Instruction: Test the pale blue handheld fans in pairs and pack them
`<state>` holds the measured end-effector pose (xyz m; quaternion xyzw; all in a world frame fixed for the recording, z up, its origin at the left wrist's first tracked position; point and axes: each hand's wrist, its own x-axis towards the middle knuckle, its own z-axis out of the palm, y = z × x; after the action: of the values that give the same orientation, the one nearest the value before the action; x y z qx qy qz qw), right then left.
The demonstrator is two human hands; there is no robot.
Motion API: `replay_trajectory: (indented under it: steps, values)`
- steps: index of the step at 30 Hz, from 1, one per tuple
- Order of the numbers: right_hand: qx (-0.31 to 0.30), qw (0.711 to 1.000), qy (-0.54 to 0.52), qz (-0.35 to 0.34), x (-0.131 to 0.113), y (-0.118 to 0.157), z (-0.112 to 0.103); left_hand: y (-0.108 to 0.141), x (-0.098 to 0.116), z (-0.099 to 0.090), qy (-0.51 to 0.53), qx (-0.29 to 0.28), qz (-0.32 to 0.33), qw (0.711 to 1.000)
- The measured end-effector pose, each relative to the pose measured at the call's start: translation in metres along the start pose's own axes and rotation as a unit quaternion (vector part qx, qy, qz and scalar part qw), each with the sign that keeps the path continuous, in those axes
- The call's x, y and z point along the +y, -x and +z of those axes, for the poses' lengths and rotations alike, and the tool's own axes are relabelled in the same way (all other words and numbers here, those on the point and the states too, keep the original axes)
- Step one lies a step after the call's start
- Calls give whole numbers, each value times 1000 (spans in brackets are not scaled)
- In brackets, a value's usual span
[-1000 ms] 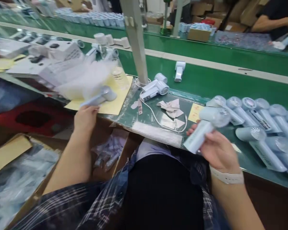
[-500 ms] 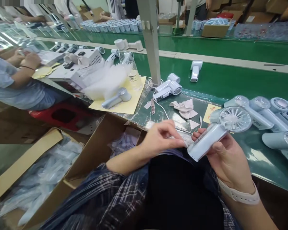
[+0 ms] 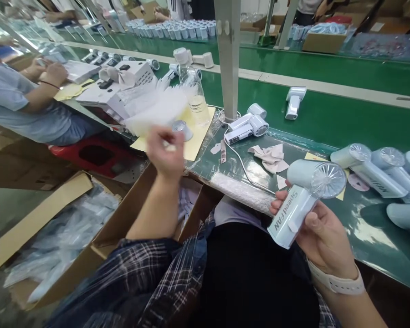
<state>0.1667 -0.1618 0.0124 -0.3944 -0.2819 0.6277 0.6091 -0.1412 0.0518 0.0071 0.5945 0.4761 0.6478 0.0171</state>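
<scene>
My right hand (image 3: pixel 323 232) grips a light blue handheld fan (image 3: pixel 290 216) by its handle, the "SpeedFAN" lettering facing up and its round head tilted to the right. My left hand (image 3: pixel 166 150) is raised over the front edge of the yellow sheet (image 3: pixel 195 148), its fingers curled closed and slightly blurred. Something small and pale shows at its fingers; I cannot make out what. Just behind this hand lie a stack of thin white plastic bags (image 3: pixel 157 109) and another handheld fan (image 3: pixel 181 128), whose handle the hand hides.
Several blue fans (image 3: pixel 379 175) lie at the right. White fans (image 3: pixel 248 125), a crumpled cloth (image 3: pixel 269 157) and a cable rest by the metal post (image 3: pixel 228 64). A clear bottle (image 3: pixel 198 102) stands left of it. Open cartons (image 3: pixel 123 232) sit below; a co-worker (image 3: pixel 17 95) sits at left.
My left hand has moved left and up from beside the held fan to the yellow sheet. My right hand has turned the fan so its lettering shows.
</scene>
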Motion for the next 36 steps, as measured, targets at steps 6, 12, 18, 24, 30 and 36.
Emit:
replay_trajectory:
  steps: [6, 12, 18, 24, 30, 36]
  values:
    - [-2, 1000, -13, -15, -4, 0, 9, -90, -105, -2, -173, -184, -54, 966]
    - [13, 1000, -7, -15, -5, 2, 8, -84, -133, -10, -172, -202, -60, 962]
    - [-2, 1000, -16, -22, -8, -1, 7, -83, -159, -39, -135, -190, -62, 971]
    - [-19, 998, -40, -43, -5, 1, 5, -99, -147, -48, -126, -208, -35, 969]
    - [7, 997, -64, -50, -1, 5, 5, -95, -101, -37, -95, -52, 114, 988]
    - [34, 996, -52, -65, 2, 4, 12, 32, 91, -4, 121, -274, 214, 930]
